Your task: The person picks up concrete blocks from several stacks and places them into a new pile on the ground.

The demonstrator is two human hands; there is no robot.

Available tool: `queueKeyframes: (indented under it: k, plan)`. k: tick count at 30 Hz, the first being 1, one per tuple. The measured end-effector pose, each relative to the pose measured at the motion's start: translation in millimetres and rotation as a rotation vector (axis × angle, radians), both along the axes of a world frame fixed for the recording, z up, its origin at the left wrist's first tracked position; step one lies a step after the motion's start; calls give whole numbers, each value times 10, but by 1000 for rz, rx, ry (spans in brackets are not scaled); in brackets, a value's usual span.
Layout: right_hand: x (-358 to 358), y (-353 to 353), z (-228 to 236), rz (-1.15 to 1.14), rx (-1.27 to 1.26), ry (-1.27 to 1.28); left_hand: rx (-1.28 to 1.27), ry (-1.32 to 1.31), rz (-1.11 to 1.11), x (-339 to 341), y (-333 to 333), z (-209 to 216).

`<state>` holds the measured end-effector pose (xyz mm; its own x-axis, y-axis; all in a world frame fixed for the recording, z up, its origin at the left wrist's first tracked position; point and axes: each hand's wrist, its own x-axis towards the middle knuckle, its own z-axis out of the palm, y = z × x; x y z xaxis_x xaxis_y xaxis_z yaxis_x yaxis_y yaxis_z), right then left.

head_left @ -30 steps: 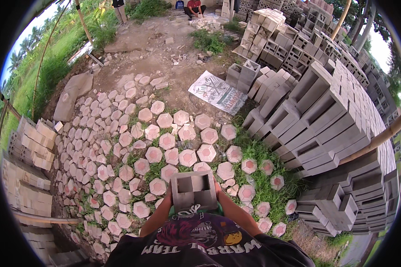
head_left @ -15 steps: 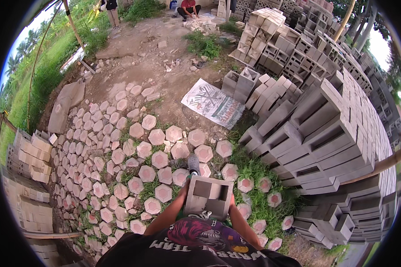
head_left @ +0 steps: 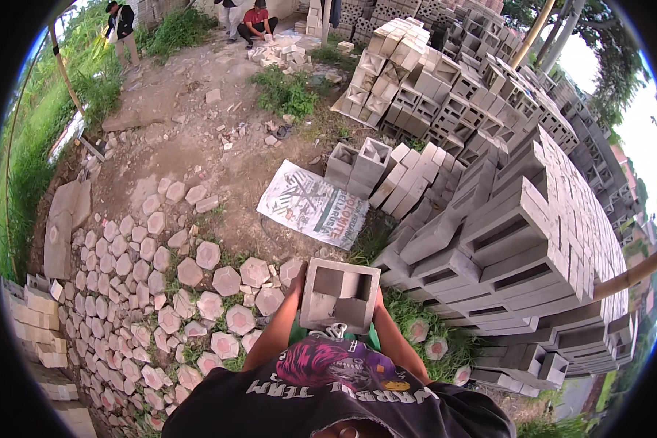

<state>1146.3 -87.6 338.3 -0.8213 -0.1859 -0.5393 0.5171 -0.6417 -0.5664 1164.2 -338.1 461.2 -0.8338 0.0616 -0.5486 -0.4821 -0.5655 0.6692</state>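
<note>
Close before the shirt, a block held two-handed.
Head view: the left hand and right hand clasp its opposite sides, both partly out of sight. Best held level and close in, with even pressure and careful footing near the loose-set pavers.

A grey concrete block, almost square in outline, hollow inside, its open side facing up, held near middle of view

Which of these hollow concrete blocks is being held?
The hollow grey block in front of the dark shirt, held between the left hand and right hand; the stacked blocks to its right are untouched.
</note>
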Motion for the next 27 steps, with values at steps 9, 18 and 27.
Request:
queueKeyframes:
  k: [9, 18, 27]
  plan:
    - [-1614, -1005, 467, 210, 60, -137, -59, -52, 159, -1078, -858, 11]
    - [-3892, -2215, 10, 535, -341, -168, -125, -54, 395, -2678, -1506, -226]
    - [-6177, -2705, 33, 748, -70, -122, -179, -55, 537, -4736, -1998, -211]
